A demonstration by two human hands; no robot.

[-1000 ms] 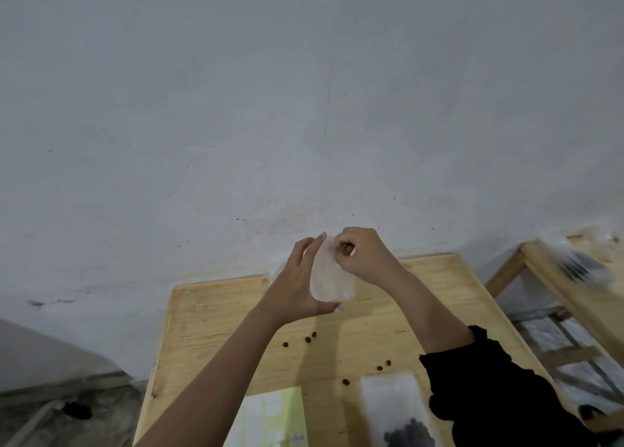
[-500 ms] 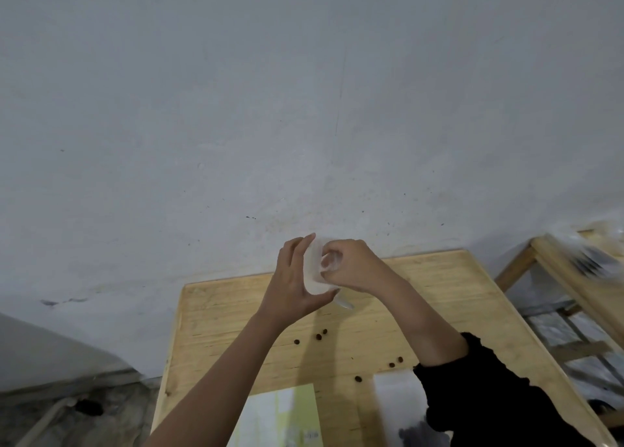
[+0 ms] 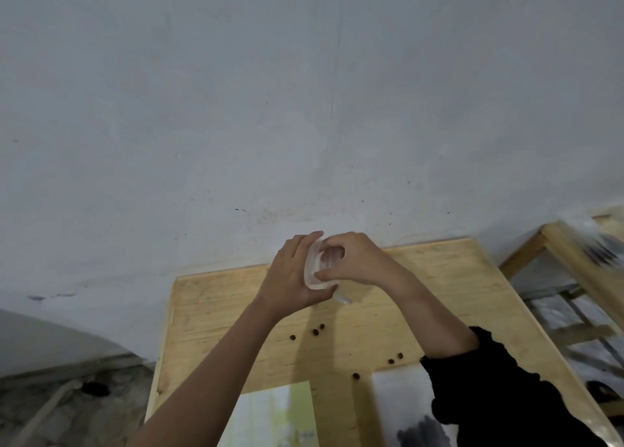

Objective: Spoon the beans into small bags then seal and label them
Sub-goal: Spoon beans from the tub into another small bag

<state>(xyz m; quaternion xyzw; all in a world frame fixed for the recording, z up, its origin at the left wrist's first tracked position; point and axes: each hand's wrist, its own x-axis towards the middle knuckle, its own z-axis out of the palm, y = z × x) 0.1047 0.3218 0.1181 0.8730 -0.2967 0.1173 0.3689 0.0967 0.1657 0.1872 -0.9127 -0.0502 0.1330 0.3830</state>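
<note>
Clear bag, gripped L hand, R hand

- Small clear plastic bag: I see it held in the air over the far half of the pale wooden tabletop. It is crumpled and stands roughly upright between the left hand and the right hand. The right fingers curl into its opened side. I cannot read its contents.
- Loose dark round beans: scattered singly and in pairs on the wood, nearer me than the hands.
- Larger clear plastic bag: lies flat at the near edge. A dark heap of beans sits in its near end.
- Pale yellow-green sheet: lies flat, just left of that bag.
</note>
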